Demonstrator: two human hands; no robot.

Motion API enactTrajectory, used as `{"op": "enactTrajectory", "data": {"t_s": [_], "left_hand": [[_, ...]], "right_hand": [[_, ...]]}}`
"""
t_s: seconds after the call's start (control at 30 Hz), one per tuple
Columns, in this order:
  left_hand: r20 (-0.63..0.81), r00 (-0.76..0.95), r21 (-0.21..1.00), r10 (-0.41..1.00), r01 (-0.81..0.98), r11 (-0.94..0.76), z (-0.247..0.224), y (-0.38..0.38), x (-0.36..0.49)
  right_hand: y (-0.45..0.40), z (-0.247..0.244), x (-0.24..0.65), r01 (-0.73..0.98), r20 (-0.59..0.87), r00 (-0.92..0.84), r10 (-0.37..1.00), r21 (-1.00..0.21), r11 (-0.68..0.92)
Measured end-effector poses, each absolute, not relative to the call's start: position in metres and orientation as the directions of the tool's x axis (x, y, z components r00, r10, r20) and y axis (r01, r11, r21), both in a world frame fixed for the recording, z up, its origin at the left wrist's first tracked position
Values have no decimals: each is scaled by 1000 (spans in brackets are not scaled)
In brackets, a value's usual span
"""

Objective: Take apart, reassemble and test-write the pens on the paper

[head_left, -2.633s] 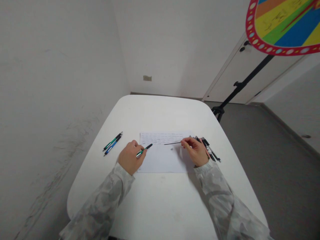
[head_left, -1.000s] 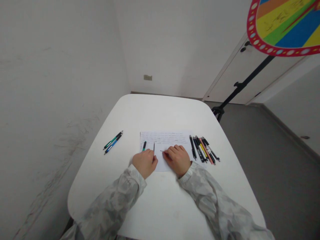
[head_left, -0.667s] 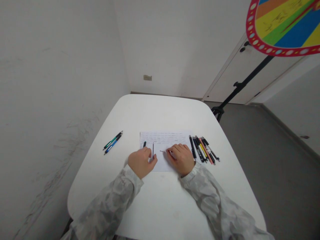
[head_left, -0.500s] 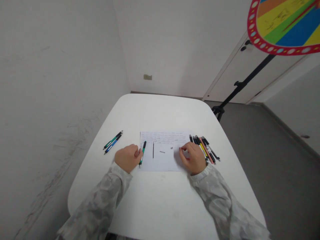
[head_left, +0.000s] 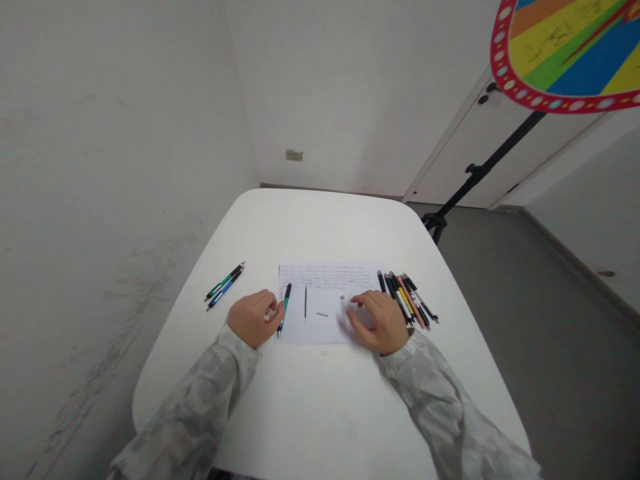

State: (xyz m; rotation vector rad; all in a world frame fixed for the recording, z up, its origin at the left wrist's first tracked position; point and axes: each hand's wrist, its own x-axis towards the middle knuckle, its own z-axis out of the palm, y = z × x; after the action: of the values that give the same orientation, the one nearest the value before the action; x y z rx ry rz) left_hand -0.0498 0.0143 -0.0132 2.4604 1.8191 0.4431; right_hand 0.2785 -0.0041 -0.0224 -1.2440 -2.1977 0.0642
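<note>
My left hand (head_left: 254,319) rests at the left edge of a sheet of paper (head_left: 325,333), fingers loosely curled with a gap at the thumb. Its thumb tip is right beside a green and black pen (head_left: 285,310) lying on the sheet; whether they touch I cannot tell. Over the sheet's right side, my right hand (head_left: 379,321) is open, thumb and forefinger apart with nothing visible between them. Just left of those fingers lies a tiny dark part (head_left: 342,297). A thin dark pen refill (head_left: 305,302) and a small spring (head_left: 323,314) lie between the hands.
A green pen (head_left: 224,283) and a blue pen (head_left: 225,289) lie on the left of the white table (head_left: 325,227). Several pens (head_left: 407,300) are bunched right of the paper, by my right hand. Beyond the table's right edge stands a colourful wheel (head_left: 560,53) on a black stand (head_left: 480,172).
My right hand has moved slightly left towards the tiny dark part, and its thumb and forefinger have spread apart. The left hand's thumb has loosened a little; the pen beside it stays in place.
</note>
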Motion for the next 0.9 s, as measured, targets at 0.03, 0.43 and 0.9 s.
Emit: {"op": "enactTrajectory", "data": {"t_s": [0.03, 0.43, 0.9], "left_hand": [[191, 285, 242, 939, 914, -326, -7, 15, -44], [-317, 361, 71, 877, 931, -358, 39, 71, 31], [-366, 337, 65, 867, 939, -337, 31, 71, 43]], "right_hand": [[-5, -17, 272, 736, 431, -449, 783, -319, 597], [26, 18, 214, 794, -109, -607, 787, -102, 599], [28, 27, 187, 882, -261, -466, 846, -64, 466]]}}
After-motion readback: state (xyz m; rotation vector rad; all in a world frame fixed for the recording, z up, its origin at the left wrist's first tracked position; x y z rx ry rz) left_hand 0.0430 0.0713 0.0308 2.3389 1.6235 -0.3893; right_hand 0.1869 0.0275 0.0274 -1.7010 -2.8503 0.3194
